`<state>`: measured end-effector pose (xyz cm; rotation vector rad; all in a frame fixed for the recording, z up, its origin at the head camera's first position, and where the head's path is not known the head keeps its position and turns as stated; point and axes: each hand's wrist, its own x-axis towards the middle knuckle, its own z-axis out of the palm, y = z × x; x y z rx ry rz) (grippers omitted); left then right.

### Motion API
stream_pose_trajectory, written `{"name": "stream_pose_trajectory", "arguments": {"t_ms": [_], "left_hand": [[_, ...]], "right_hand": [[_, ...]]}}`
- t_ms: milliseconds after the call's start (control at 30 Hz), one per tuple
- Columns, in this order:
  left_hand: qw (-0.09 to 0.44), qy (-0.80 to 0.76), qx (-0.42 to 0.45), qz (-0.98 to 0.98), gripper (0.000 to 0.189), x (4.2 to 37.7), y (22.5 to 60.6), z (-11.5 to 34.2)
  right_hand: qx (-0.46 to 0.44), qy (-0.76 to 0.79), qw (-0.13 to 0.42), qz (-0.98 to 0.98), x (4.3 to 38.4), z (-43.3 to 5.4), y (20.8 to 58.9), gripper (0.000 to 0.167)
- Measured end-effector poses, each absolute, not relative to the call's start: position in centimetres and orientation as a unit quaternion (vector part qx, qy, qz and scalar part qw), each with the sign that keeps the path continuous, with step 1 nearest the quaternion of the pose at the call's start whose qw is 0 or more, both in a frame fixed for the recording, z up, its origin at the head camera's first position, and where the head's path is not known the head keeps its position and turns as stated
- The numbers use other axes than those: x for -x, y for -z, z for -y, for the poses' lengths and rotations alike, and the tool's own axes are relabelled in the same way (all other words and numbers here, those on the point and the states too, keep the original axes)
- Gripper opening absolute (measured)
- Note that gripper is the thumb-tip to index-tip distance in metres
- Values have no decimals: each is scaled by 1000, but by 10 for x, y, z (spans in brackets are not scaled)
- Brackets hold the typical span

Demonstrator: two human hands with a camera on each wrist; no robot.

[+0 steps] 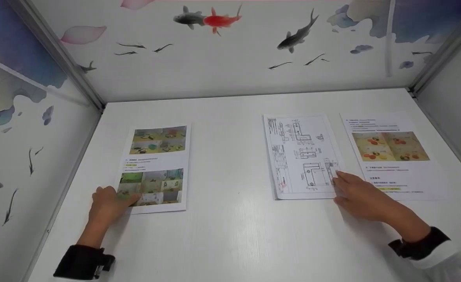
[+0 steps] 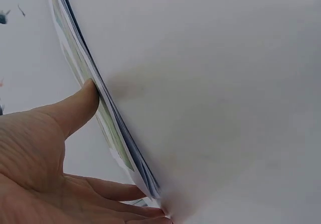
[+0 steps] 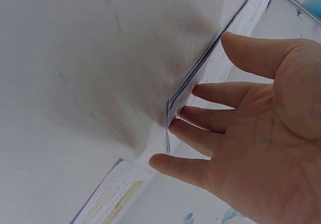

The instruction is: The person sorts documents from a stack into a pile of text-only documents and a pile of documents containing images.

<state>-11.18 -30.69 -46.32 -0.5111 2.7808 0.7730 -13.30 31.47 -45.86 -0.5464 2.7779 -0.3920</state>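
Note:
A stack of printed sheets (image 1: 158, 160) with colour photos lies on the left of the white table. My left hand (image 1: 109, 207) is at its lower left corner. In the left wrist view the thumb (image 2: 90, 96) touches the stack's edge and the extended fingers meet it near a corner. Further right lies a stack of sheets (image 1: 302, 156) with a technical drawing on top. At its lower right edge rests my right hand (image 1: 363, 196). In the right wrist view its fingers (image 3: 215, 91) are spread and nearly straight, fingertips right at the paper edge.
Another printed sheet (image 1: 391, 145) with food photos lies right of the drawing stack, partly beneath my right hand. Panels printed with fish (image 1: 297, 35) rise along the back and sides of the table (image 1: 230, 227). Each wrist wears a black band (image 1: 81, 261).

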Motion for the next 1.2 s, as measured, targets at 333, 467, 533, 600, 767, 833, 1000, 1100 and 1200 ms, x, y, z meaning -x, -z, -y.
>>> {"name": "stream_pose_trajectory", "arguments": {"t_ms": [333, 467, 533, 600, 767, 833, 1000, 1100, 1200], "left_hand": [[82, -288, 173, -938, 71, 114, 464, 302], [77, -295, 175, -936, 67, 114, 464, 299], [74, -298, 175, -936, 65, 114, 464, 298], [68, -301, 176, -935, 64, 113, 464, 297], [44, -304, 179, -935, 65, 114, 463, 294], [31, -292, 175, -940, 64, 114, 463, 293], [-30, -205, 140, -968, 44, 112, 462, 291], [-56, -201, 133, -969, 32, 109, 459, 293], [-47, -269, 151, -950, 34, 108, 453, 296]], "right_hand": [[188, 137, 142, -962, 132, -316, 459, 61], [186, 136, 142, -963, 132, -315, 458, 62], [186, 136, 141, -963, 132, -315, 457, 62], [186, 137, 141, -963, 132, -315, 458, 62], [198, 138, 138, -961, 132, -316, 458, 61], [204, 137, 136, -960, 131, -317, 458, 60], [206, 139, 133, -959, 131, -316, 457, 60], [203, 138, 134, -960, 131, -315, 457, 61], [200, 136, 134, -961, 131, -315, 457, 61]]}}
